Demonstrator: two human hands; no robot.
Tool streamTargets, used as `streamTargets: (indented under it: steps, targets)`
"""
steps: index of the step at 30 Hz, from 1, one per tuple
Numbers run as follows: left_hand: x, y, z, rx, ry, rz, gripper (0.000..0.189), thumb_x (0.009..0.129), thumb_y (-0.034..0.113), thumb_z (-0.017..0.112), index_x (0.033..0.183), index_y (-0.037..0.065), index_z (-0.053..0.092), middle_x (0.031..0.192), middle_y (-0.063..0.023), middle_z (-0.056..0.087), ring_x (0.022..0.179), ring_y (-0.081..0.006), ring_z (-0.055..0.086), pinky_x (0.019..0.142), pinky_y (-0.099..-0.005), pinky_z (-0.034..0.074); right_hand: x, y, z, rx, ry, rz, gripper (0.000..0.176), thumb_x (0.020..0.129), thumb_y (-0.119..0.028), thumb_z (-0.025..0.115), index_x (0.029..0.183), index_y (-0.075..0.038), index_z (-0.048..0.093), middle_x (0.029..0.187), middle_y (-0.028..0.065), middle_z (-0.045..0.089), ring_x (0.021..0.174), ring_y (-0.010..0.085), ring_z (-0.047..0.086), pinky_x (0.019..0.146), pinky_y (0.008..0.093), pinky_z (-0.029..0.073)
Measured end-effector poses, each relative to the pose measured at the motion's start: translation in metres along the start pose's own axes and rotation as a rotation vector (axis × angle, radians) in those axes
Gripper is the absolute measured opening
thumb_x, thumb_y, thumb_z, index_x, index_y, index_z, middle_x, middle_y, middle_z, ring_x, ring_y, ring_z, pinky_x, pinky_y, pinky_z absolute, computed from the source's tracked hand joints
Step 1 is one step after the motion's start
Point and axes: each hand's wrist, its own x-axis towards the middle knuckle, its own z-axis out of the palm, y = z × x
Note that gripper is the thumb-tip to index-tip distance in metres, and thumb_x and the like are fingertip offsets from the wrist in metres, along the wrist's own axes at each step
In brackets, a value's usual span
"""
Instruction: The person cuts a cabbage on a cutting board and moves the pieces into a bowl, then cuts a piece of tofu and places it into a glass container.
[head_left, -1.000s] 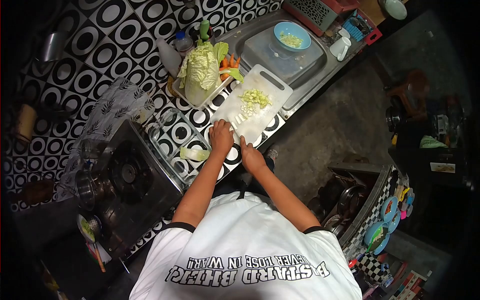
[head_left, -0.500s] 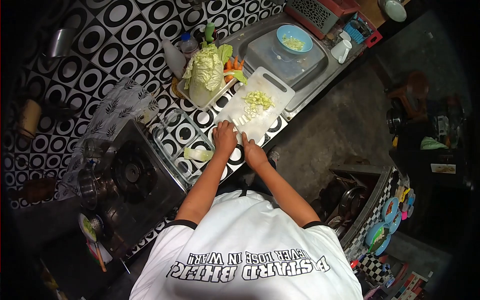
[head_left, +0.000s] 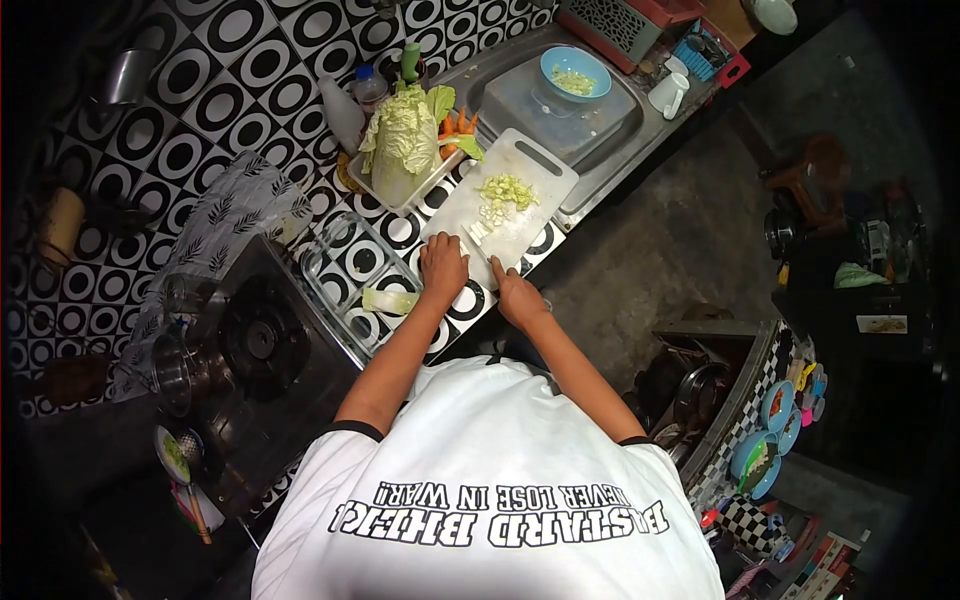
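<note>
My left hand (head_left: 444,266) is closed over the near left end of a white cutting board (head_left: 535,200), on a pale cabbage piece mostly hidden under its fingers. Beside it, at the board's near edge, my right hand (head_left: 519,297) is wrapped round a knife; its blade (head_left: 480,250) points up along the board. Chopped cabbage (head_left: 508,192) lies in a small heap at the board's middle. A loose cabbage piece (head_left: 390,301) rests by a clear glass tray (head_left: 345,222), left of my left hand. Behind the board, a whole cabbage (head_left: 402,145) and carrots (head_left: 450,130) sit in a plastic container (head_left: 405,200).
At the back right, a blue bowl (head_left: 576,74) with chopped pieces stands on a grey lid (head_left: 560,115) over the sink (head_left: 625,135). A white mug (head_left: 668,95) stands beyond it. The gas stove (head_left: 262,340) is at the left, and bottles (head_left: 343,118) stand behind the cabbage.
The whole view has shifted slightly, with the board and counter a little further left and up. Both hands stay at the board's near end, with the right hand slightly farther from the left.
</note>
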Motion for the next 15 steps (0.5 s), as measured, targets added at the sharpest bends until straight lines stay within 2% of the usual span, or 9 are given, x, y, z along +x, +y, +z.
streamTargets:
  steps: [8,10,15]
  targets:
    - [-0.001,-0.008,-0.007,-0.003,-0.022,0.003,0.041,0.073,0.02,0.076,0.108,0.002,0.064,0.107,-0.0126,0.058,0.108,-0.0306,0.052,0.089,-0.0443,0.04,0.0,-0.008,-0.002,0.035,0.01,-0.026,0.073,0.076,0.005,0.05,0.146,0.002,0.031,0.105,0.0284,0.059,0.096,0.0418,0.062,0.083,0.0448,0.051]
    - [-0.001,-0.011,-0.007,-0.01,-0.027,-0.013,0.041,0.073,0.02,0.076,0.108,0.002,0.064,0.107,-0.0124,0.058,0.108,-0.0305,0.052,0.09,-0.0444,0.04,-0.001,-0.009,-0.001,0.03,0.016,-0.066,0.064,0.081,0.002,0.047,0.143,0.004,0.031,0.106,0.029,0.057,0.095,0.0419,0.063,0.082,0.0447,0.053]
    - [-0.002,-0.013,-0.009,-0.022,-0.016,0.036,0.038,0.073,0.02,0.076,0.106,0.005,0.066,0.107,-0.01,0.058,0.108,-0.0295,0.052,0.091,-0.0444,0.04,0.0,-0.015,-0.001,0.039,-0.006,-0.054,0.064,0.081,0.002,0.048,0.143,0.005,0.031,0.106,0.0292,0.057,0.096,0.0423,0.063,0.082,0.0449,0.053]
